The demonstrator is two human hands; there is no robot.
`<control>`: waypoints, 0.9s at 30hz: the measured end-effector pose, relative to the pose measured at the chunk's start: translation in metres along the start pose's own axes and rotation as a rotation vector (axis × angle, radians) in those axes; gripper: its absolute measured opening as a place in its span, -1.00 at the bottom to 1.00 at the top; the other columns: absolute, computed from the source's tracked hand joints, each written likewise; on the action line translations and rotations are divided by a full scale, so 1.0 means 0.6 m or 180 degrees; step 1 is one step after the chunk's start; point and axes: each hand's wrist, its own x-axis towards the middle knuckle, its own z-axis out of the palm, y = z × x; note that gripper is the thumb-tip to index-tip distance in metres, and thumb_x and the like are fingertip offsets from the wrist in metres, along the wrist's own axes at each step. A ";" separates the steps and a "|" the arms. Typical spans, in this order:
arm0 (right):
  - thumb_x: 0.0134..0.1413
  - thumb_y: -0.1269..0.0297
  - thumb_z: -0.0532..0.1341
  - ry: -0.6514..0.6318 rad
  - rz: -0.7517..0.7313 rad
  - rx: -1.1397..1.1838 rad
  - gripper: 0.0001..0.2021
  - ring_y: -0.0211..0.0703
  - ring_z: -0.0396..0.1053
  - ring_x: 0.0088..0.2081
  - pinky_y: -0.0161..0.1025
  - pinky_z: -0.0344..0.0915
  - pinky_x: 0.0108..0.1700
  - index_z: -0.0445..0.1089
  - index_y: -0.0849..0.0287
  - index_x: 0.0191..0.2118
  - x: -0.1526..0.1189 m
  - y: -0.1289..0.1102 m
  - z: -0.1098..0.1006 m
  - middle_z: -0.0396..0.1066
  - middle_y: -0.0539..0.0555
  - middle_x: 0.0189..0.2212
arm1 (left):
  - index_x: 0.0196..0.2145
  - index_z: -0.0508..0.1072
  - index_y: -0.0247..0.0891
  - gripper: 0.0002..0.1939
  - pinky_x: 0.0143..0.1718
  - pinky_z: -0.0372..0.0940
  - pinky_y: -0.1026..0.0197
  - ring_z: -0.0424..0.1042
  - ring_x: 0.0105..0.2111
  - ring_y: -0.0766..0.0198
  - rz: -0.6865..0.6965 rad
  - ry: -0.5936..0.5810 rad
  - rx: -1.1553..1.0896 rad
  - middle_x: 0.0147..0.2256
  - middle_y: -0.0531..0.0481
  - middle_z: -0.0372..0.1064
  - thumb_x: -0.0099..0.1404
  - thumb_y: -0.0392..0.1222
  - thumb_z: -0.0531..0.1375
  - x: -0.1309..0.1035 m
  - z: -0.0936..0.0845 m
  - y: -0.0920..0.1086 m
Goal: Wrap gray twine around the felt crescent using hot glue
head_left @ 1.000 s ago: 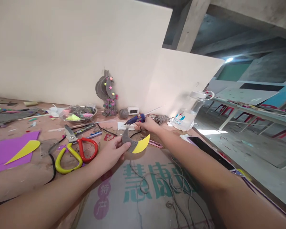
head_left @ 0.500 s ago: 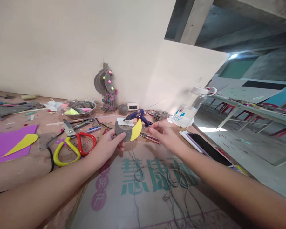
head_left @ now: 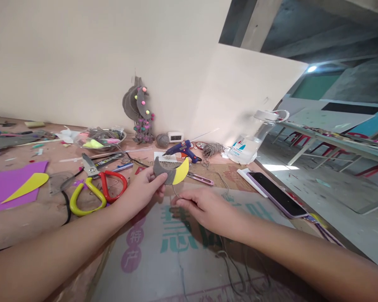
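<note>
Between the thumb and fingers of my left hand (head_left: 149, 183) is a crescent moon cutout (head_left: 180, 172). Its left part is wrapped in grey yarn, while the right tip shows bare yellow. From the wrapped edge a strand of grey yarn (head_left: 175, 191) runs down to my right hand (head_left: 204, 207), whose thumb and fingers pinch it just below the crescent. Loose loops of the same yarn (head_left: 231, 268) trail over the printed plastic sheet (head_left: 113, 277) beneath my right forearm. A blue glue gun (head_left: 181, 147) lies behind the crescent.
Scissors with yellow and red handles (head_left: 103, 188) lie left of my left hand, beside purple sheets (head_left: 12, 184). A pink cutter (head_left: 201, 179) sits behind my right hand. To the right are a phone (head_left: 275, 195) and a water jug (head_left: 248, 138). Crescent hangings (head_left: 138, 109) stand against the wall.
My right hand has come down and left from beside the yellow tip and now pinches the yarn below the crescent. My left hand keeps its hold with little movement.
</note>
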 end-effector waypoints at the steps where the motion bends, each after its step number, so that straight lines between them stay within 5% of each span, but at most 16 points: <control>1: 0.17 0.27 0.01 0.0216 -0.0252 -0.0562 -0.76 -0.20 0.29 -0.42 -0.26 0.17 -0.35 0.39 0.18 -0.35 -0.002 0.000 -0.004 0.35 0.06 -0.50 | -0.28 0.31 -0.30 -0.75 -0.60 0.20 0.34 0.24 -0.66 0.41 -0.0007 -0.0072 0.0008 -0.63 0.15 0.24 0.16 -0.08 0.12 -0.001 0.001 0.001; 4: 0.17 0.33 0.01 0.0517 -0.0814 -0.1423 -0.80 -0.13 0.32 -0.25 -0.22 0.17 -0.22 0.38 0.16 -0.27 -0.007 0.000 -0.012 0.41 0.12 -0.32 | 0.13 0.04 -0.21 -0.40 -0.60 0.24 0.30 0.25 -0.67 0.37 -0.0051 -0.0138 -0.0023 -0.64 0.20 0.22 0.17 -0.10 0.12 -0.004 0.004 0.002; 6: 0.18 0.31 0.00 0.0638 -0.0944 -0.1489 -0.80 -0.15 0.32 -0.26 -0.24 0.17 -0.22 0.37 0.14 -0.23 -0.008 0.001 -0.012 0.42 0.11 -0.33 | 0.21 -0.12 -0.13 -0.28 -0.59 0.26 0.28 0.29 -0.65 0.35 -0.0047 -0.0189 0.0012 -0.63 0.22 0.19 0.17 -0.10 0.12 -0.007 0.006 0.002; 10: 0.19 0.27 0.01 0.0939 -0.0822 -0.0866 -0.80 -0.26 0.29 -0.40 -0.32 0.16 -0.34 0.36 0.14 -0.30 -0.006 0.009 -0.007 0.40 0.02 -0.44 | 0.17 0.06 -0.08 -0.39 -0.55 0.27 0.29 0.33 -0.61 0.34 0.0073 -0.0387 0.0266 -0.61 0.20 0.12 0.17 -0.12 0.11 -0.012 0.008 0.002; 15: 0.15 0.25 0.05 0.1116 -0.0478 0.0065 -0.82 -0.31 0.25 -0.45 -0.38 0.17 -0.40 0.35 0.18 -0.35 0.002 0.020 0.002 0.35 -0.01 -0.48 | 0.22 -0.07 -0.01 -0.37 -0.54 0.25 0.30 0.35 -0.59 0.32 0.0112 -0.0384 0.0687 -0.62 0.19 0.14 0.23 -0.13 0.05 -0.017 0.009 0.009; 20: 0.13 0.22 0.08 0.1299 -0.0385 0.0326 -0.82 -0.32 0.26 -0.46 -0.39 0.18 -0.42 0.36 0.17 -0.34 0.001 0.021 0.005 0.34 -0.02 -0.50 | -0.15 0.45 -0.17 -0.69 -0.38 0.25 0.27 0.37 -0.42 0.27 0.0346 -0.0757 0.1290 -0.44 0.01 0.39 0.26 -0.07 0.01 -0.017 0.010 0.016; 27: 0.11 0.18 0.10 0.1500 -0.0288 0.0508 -0.81 -0.32 0.24 -0.47 -0.37 0.18 -0.44 0.37 0.15 -0.32 0.001 0.026 0.005 0.33 -0.02 -0.51 | -0.16 0.39 -0.13 -0.63 -0.43 0.22 0.28 0.36 -0.41 0.26 0.0436 -0.0732 0.1378 -0.32 0.05 0.41 0.03 -0.12 0.26 -0.019 0.013 0.007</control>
